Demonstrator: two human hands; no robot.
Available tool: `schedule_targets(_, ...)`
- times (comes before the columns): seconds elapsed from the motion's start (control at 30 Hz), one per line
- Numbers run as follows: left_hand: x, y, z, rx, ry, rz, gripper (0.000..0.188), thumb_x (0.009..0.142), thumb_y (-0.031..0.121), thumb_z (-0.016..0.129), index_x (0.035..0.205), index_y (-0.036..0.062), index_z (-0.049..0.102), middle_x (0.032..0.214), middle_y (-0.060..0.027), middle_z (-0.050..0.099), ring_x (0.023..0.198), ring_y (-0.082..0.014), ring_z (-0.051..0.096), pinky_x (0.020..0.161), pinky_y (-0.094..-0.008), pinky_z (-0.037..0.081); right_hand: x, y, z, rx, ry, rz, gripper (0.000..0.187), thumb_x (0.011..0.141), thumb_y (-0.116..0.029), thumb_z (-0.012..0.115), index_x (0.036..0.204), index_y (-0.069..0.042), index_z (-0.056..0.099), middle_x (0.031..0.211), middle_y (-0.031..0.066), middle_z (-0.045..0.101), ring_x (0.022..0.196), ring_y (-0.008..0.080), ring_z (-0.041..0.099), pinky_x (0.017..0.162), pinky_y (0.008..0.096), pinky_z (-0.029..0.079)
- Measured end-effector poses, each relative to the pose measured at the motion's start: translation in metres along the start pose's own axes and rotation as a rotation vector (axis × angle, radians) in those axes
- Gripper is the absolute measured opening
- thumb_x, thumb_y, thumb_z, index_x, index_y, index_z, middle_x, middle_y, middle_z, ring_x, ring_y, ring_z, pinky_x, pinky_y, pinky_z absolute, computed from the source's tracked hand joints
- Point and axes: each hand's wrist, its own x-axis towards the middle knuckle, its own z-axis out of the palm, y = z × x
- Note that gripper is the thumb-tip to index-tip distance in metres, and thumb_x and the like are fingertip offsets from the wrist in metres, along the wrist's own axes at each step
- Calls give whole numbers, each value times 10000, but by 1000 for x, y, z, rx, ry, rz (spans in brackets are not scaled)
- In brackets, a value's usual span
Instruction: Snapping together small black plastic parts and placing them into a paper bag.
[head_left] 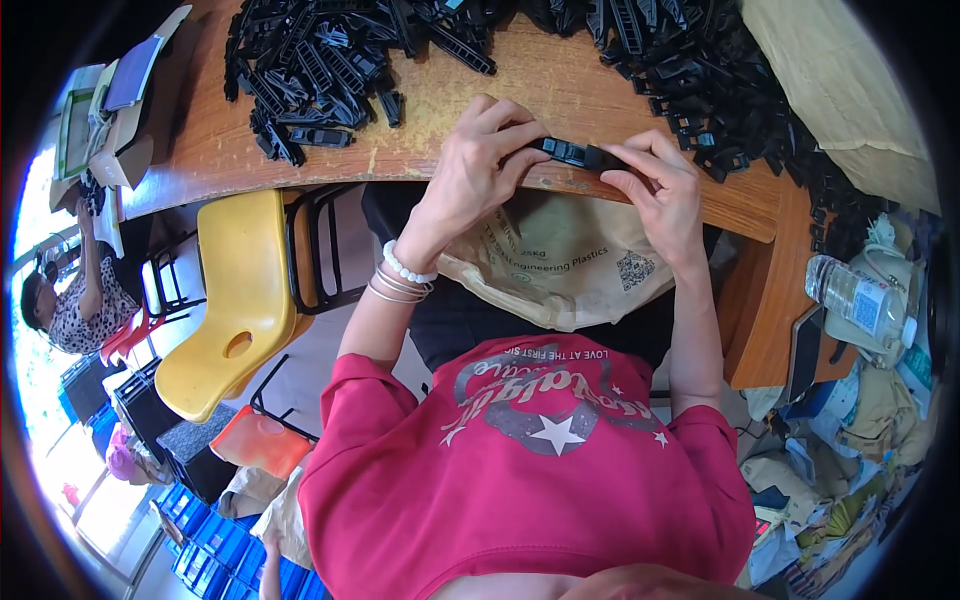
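Between my two hands, just over the table's near edge, is a small black plastic part point(568, 152) with a slotted middle. My left hand point(488, 150) pinches its left end with thumb and fingers. At its right end, my right hand point(657, 185) grips it the same way; the fingertips hide both ends. Beyond my left hand lies a heap of black plastic parts point(320, 65), some long and ladder-like. A second heap of black parts point(690, 90) spreads behind and beside my right hand. An open brown paper sack point(560, 260) sits in my lap under my hands.
A large paper sack point(850, 90) stands at the far right. Right of the table are a clear plastic bottle point(860, 300) and piled cloths and bags point(880, 410). Yellow chairs point(240, 280) stand at left. A co-worker point(85, 295) sits at far left by a cardboard box point(140, 110).
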Motion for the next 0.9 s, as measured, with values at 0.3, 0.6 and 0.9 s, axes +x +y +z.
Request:
schedule_targets(0.3,-2,3,5,-15,-22,44,217,743,39,728,955,6,694,915,-91,623,852,-271,558,749,-365,488,6,-3,18,-16,37,-33,228,736,19,746,961,21,712,885,88,571,807,208,575,681,310,462)
schedule_targets(0.6,30,-43,-32,587,122,42,316,804,9,646,1118,42,644,1020,-126,557,912,-292,594,726,-366,529,-30,7,-31,-543,547,-1,157,885,-2,640,1028,-9,705,1026,100,608,873,219,631,760,322,513)
schedule_targets(0.9,10,-10,1,401,130,185,377,756,102,716,1075,25,531,1034,-139,546,877,-302,598,708,-376,518,-18,15,-9,-373,465,47,195,865,29,655,1053,3,609,911,105,594,727,190,601,626,305,501)
